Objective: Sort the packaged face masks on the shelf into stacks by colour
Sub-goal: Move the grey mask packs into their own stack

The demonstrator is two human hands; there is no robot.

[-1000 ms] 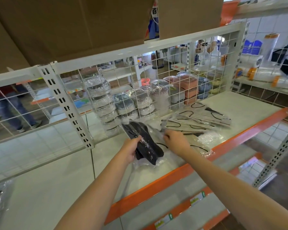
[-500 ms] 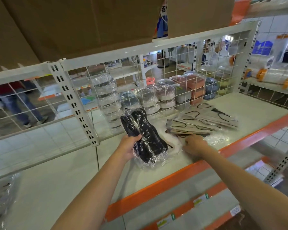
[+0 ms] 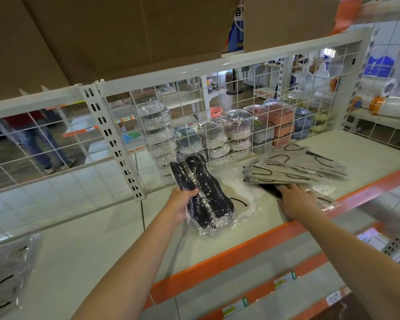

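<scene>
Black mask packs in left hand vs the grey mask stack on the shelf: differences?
The black packaged masks are dark, gripped and lifted by the left hand; the grey packaged masks are pale with black ear loops, lying fanned on the shelf. Both are in clear plastic wrap.

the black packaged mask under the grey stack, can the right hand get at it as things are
Probably yes. The right hand already lies flat at the black packaged mask, its fingertips touching its exposed edge. But the fanned stack of grey packaged masks lies over its far part, so it would have to slide out.

Left hand (image 3: 179, 202) gripping – right hand (image 3: 297, 200) flat, fingers straight
</scene>
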